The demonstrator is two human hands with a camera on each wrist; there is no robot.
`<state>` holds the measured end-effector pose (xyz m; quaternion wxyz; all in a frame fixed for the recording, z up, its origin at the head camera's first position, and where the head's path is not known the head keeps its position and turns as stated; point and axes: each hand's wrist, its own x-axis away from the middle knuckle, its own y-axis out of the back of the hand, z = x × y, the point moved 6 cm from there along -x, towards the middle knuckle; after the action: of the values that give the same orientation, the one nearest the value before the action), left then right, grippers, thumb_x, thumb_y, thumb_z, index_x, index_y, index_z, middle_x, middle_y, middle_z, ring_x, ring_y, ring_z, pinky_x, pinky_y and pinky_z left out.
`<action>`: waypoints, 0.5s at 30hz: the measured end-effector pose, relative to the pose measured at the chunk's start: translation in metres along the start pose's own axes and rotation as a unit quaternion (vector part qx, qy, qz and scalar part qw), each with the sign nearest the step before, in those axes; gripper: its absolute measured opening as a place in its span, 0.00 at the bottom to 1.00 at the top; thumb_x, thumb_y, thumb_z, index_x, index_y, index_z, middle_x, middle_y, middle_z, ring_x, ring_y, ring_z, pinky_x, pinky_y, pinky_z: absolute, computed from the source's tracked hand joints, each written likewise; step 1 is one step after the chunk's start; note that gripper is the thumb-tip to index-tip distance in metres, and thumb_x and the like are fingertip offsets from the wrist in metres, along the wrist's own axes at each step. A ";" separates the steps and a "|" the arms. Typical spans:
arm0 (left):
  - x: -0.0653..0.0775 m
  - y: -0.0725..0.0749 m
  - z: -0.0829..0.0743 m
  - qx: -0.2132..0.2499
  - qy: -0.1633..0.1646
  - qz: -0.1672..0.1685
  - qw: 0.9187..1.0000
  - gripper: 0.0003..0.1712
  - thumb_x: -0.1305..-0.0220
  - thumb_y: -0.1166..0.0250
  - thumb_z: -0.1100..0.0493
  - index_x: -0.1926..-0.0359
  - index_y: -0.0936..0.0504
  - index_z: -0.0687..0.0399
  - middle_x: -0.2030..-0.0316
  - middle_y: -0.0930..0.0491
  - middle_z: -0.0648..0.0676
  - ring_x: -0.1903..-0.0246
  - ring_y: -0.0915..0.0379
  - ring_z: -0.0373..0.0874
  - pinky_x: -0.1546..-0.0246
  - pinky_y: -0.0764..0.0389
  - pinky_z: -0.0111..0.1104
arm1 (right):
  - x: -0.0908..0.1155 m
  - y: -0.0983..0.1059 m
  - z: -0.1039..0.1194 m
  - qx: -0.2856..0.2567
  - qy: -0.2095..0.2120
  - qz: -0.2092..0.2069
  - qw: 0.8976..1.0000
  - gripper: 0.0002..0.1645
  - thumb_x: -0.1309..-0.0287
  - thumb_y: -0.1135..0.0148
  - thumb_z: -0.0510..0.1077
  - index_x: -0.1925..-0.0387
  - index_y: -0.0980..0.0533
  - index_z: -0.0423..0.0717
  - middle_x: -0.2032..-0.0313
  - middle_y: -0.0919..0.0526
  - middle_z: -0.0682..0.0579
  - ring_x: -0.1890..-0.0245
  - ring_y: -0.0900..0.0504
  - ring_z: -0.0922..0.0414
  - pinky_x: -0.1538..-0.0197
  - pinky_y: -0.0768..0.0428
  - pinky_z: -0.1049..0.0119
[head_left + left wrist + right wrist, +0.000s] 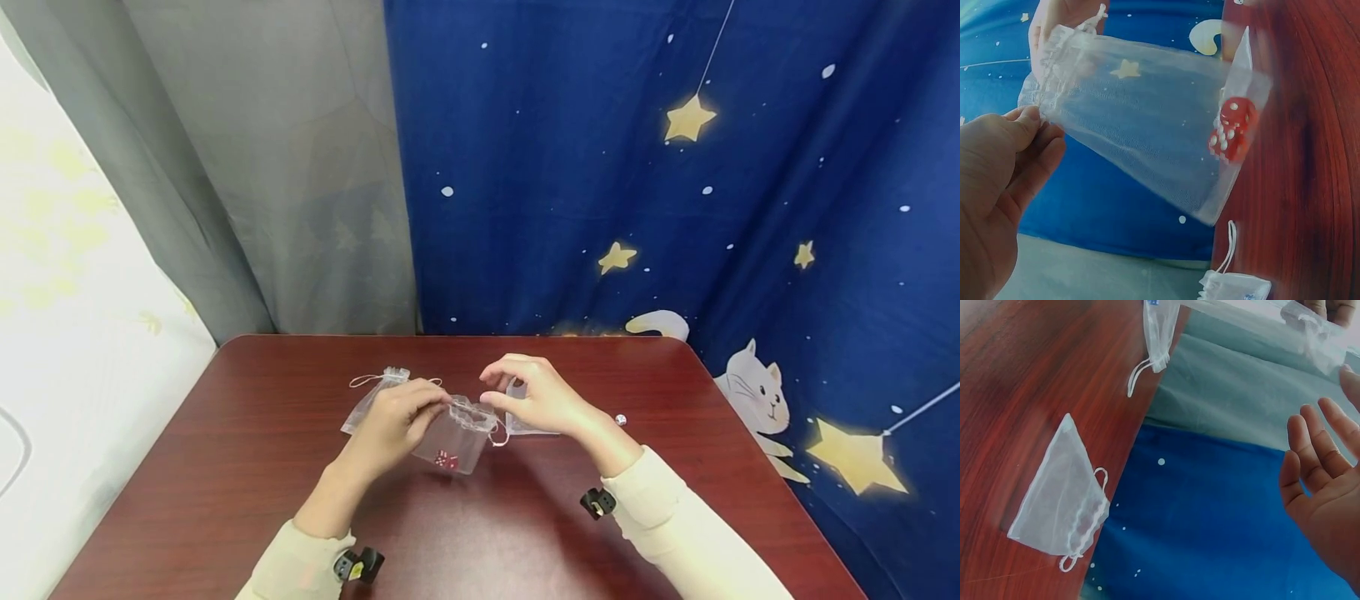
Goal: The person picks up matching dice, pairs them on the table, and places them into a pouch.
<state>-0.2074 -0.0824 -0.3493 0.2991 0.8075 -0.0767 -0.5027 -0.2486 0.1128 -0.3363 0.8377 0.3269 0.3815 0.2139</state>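
In the head view my left hand (395,421) pinches the gathered top edge of a sheer white drawstring pouch (468,437) between thumb and fingers. Two red dice (1232,129) with white dots lie in the pouch's bottom corner, seen through the mesh in the left wrist view. The pouch hangs tilted over the table, its cord loop (498,435) dangling on the right. My right hand (543,396) is beside the pouch's mouth, fingers loosely bent and apart; the right wrist view shows nothing in its palm.
A second sheer pouch (375,400) lies on the table (247,467) at the left, with something blue inside in the right wrist view. Another pouch (1057,494) lies flat, partly behind my right hand in the head view. A small pale die (620,419) sits further right. Curtains (525,208) hang behind.
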 end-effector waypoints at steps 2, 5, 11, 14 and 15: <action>0.000 0.002 0.000 -0.001 0.006 -0.003 1.000 0.09 0.43 0.28 0.73 0.63 0.13 0.59 0.65 0.14 0.51 0.65 0.17 0.42 0.61 0.17 0.29 | 0.002 0.002 -0.003 -0.001 -0.018 0.002 1.000 0.13 0.41 0.27 0.42 0.55 0.17 0.45 0.62 0.14 0.52 0.64 0.17 0.61 0.60 0.20 0.66; 0.000 0.004 0.001 -0.009 0.015 -0.011 1.000 0.08 0.43 0.27 0.72 0.63 0.12 0.59 0.65 0.14 0.51 0.65 0.17 0.42 0.60 0.16 0.30 | 0.005 0.002 -0.006 -0.005 -0.046 0.011 0.999 0.12 0.40 0.28 0.43 0.55 0.17 0.45 0.63 0.14 0.55 0.64 0.17 0.63 0.60 0.19 0.62; -0.001 0.008 0.002 -0.020 0.024 -0.031 0.999 0.09 0.46 0.25 0.72 0.64 0.12 0.59 0.65 0.13 0.51 0.65 0.16 0.43 0.60 0.17 0.29 | 0.009 -0.001 -0.010 -0.023 -0.068 0.040 0.997 0.09 0.39 0.29 0.45 0.58 0.15 0.49 0.67 0.15 0.63 0.66 0.18 0.66 0.60 0.18 0.56; -0.001 0.009 0.002 -0.018 0.028 -0.040 0.999 0.09 0.46 0.25 0.73 0.64 0.12 0.59 0.66 0.14 0.50 0.65 0.17 0.42 0.60 0.17 0.28 | 0.010 -0.003 -0.011 -0.028 -0.062 0.048 0.997 0.07 0.40 0.28 0.45 0.61 0.14 0.49 0.70 0.15 0.64 0.68 0.18 0.66 0.62 0.17 0.58; 0.000 0.009 0.002 -0.017 0.029 -0.042 0.999 0.09 0.47 0.25 0.73 0.64 0.12 0.59 0.66 0.14 0.50 0.65 0.17 0.42 0.60 0.17 0.28 | 0.010 -0.004 -0.011 -0.029 -0.061 0.050 0.996 0.06 0.40 0.28 0.45 0.62 0.14 0.49 0.71 0.15 0.65 0.69 0.19 0.66 0.64 0.18 0.60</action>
<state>-0.2079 -0.0904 -0.3449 0.2939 0.8188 -0.0254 -0.4924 -0.2506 0.1210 -0.3496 0.8568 0.3334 0.3064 0.2467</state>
